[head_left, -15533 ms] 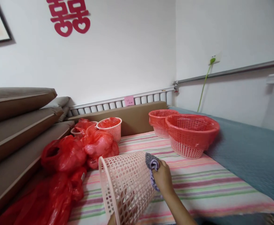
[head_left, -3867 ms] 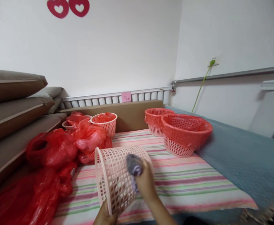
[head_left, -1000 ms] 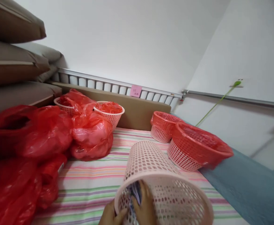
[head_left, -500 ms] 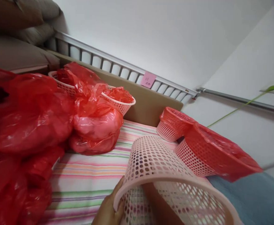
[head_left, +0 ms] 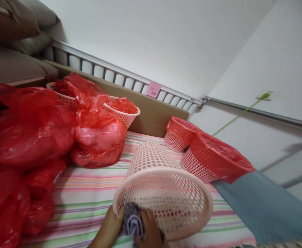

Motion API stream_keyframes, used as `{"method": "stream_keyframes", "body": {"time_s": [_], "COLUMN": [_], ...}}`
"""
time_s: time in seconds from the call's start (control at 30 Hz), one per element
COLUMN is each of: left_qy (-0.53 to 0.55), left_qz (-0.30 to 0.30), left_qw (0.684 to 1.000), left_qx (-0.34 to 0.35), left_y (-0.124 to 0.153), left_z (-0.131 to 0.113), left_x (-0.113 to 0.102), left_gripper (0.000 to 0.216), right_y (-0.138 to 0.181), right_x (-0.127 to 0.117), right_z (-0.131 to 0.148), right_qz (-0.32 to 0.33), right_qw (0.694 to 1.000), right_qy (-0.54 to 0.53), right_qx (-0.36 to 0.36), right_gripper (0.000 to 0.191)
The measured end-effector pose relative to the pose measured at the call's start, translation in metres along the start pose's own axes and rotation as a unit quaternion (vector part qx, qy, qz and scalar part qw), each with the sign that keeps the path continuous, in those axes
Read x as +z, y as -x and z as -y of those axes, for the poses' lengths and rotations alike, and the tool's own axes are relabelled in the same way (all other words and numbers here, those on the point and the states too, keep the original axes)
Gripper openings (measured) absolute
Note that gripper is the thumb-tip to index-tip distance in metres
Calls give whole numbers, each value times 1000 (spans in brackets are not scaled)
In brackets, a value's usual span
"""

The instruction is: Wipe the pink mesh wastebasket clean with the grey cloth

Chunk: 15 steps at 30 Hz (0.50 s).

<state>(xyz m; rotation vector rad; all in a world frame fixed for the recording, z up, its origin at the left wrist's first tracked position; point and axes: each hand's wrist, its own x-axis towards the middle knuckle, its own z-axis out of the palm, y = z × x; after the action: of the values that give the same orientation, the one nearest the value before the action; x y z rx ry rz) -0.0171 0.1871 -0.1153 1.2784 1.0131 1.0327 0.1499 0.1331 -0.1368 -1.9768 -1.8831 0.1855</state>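
Observation:
A pale pink perforated plastic basket point(head_left: 153, 156) lies on its side on the striped sheet, its open mouth facing me. My left hand point(head_left: 111, 222) is closed on the lower left of its rim, fingers partly hidden behind the basket. A crumpled grey-purple cloth point(head_left: 134, 220) is bunched in my right hand point(head_left: 151, 230). That hand is at the lower left of the mouth, with the cloth against or very near the rim.
Filled red plastic bags point(head_left: 34, 127) pile up on the left. Two bag-lined baskets point(head_left: 126, 119) stand near the headboard point(head_left: 151, 120). Red-covered baskets point(head_left: 200, 165) stand at the right, beside a blue surface point(head_left: 267, 206). The striped sheet point(head_left: 89, 193) lies beneath, and a metal rail point(head_left: 256, 112) crosses the wall.
My right arm, which reached deep inside the basket, has drawn back to the rim, and the cloth now shows. The basket's mouth faces me more squarely. My view has shifted somewhat right.

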Motion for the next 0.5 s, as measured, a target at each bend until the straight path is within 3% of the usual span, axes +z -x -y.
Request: {"method": "stream_keyframes", "body": {"time_s": [0.07, 0.17, 0.3, 0.5], "left_qy": [-8, -45, -79, 4], "left_qz": [1, -3, 19, 79], "left_qw": [1000, 999, 996, 991], "left_qx": [3, -3, -36, -106], "left_y": [1, 0, -5, -5], "left_z": [-6, -15, -23, -14], "left_x": [-4, -13, -24, -18], "left_gripper": [47, 48, 47, 56], "right_y": [15, -2, -69, -168], "right_x": [-1, -13, -22, -5], "right_z": [2, 12, 17, -5], "right_qz": [13, -11, -65, -112], "right_qw": [1000, 1000, 997, 991], "right_qy": [7, 8, 38, 79], "right_qx": [-11, 9, 34, -3], "right_gripper": [58, 58, 52, 35]}}
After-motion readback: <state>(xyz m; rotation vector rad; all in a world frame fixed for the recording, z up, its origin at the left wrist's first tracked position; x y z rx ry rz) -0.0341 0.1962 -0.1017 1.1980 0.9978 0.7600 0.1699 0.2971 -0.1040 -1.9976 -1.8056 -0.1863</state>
